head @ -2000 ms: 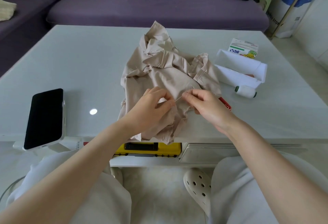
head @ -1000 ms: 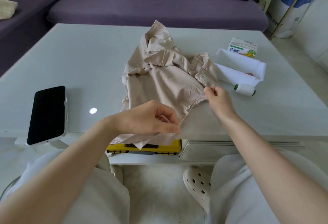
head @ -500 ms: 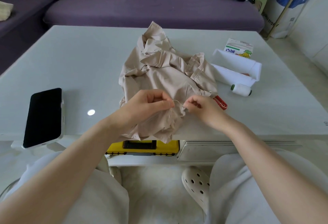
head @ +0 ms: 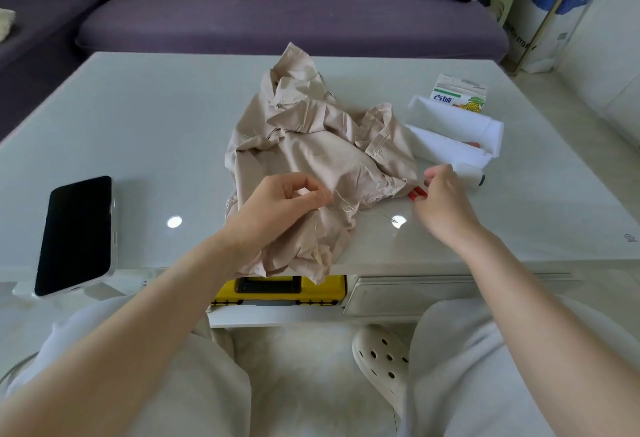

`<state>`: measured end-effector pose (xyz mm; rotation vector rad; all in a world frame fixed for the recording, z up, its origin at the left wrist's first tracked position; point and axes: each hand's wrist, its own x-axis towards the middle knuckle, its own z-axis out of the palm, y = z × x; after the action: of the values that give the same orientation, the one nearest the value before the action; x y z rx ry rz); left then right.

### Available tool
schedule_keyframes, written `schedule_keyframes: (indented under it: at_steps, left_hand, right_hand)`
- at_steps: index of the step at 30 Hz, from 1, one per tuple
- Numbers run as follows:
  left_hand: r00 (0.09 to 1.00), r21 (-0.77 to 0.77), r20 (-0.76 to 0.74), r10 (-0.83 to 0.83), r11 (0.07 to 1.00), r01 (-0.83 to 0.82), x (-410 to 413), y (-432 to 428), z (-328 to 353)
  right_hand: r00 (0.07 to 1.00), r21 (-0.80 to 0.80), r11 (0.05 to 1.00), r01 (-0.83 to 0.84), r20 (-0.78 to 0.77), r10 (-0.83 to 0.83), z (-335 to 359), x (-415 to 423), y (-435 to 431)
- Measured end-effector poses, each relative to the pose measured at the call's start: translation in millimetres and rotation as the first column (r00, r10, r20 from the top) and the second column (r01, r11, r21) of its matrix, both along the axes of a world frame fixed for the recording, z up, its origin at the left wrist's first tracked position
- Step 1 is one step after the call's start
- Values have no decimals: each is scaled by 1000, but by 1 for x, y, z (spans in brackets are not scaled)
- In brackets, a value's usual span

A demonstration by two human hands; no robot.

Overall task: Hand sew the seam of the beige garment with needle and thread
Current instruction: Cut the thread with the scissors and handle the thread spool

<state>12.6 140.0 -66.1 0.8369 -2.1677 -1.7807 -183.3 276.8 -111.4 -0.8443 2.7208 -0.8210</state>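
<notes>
Nearest: pale trousers and a white clog below the table edge; a yellow case sits on the shelf under it, directly below the L hand.

L hand rests on the near part of the beige garment, thumb and forefinger pinched together on the cloth at the seam. Loose thread curls off the fabric just R of its fingertips. Needle lies on the tabletop btwn the two hands, closer to the R one, apart from both.

R hand is off the garment, to its R, fingers curled down over a red-handled tool by the garment's R edge; can't tell if it's actually gripping it. White thread spool lies just beyond the R hand's knuckles.

Black phone well to the L of the L hand, at the table edge.

Farther out: garment bunches up into a peak beyond the L hand. White open box beyond the R hand, small carton behind that. Purple sofa past the table.
</notes>
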Motion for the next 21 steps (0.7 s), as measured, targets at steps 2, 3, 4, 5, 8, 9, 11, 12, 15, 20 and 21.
schedule_keyframes:
  at_steps: [2, 3, 4, 5, 8, 9, 11, 12, 15, 20, 21]
  left_hand:
    - [1000, 5, -14, 2, 1000, -2, 0, 1, 0]
    - [1000, 8, -24, 4, 1000, -4, 0, 1, 0]
    - [999, 12, -34, 9, 1000, -9, 0, 1, 0]
    - [999, 15, -39, 16, 1000, -15, 0, 1, -1]
    - [999, 7, -40, 29, 1000, -29, -1, 1, -1]
    - [999, 4, -38, 35, 999, -35, -1, 1, -1]
    - [997, 17, -44, 57, 998, -57, -1, 1, -2]
    - [996, 30, -53, 71, 997, -70, -1, 0, -2]
    - [991, 63, -80, 107, 993, -102, -3, 1, -3]
    - [984, 112, -100, 147, 984, -136, -5, 1, -2]
    - [983, 121, -100, 152, 983, -139, -5, 1, -2]
  right_hand:
    - [999, 123, 992, -28, -17, 30, -3, 0, -2]
    - [998, 149, 988, -38, -36, 44, -2, 0, -3]
    - [997, 154, 987, -47, -54, 56, -1, 1, -5]
    - [995, 162, 985, -51, -73, 63, 2, 3, -5]
    - [981, 314, 948, -51, -164, 107, 5, 4, -5]
    - [978, 380, 925, -31, -179, 106, 7, 6, -4]
    - [982, 458, 889, 28, -181, 62, 9, 11, -1]
    - [986, 471, 880, 55, -162, 25, 10, 14, 1]
    - [991, 437, 891, 124, -97, -91, 15, 19, 8]
    - [989, 128, 981, 148, -43, -144, 26, 19, 28]
    - [990, 33, 990, 137, -10, -137, 27, 20, 30]
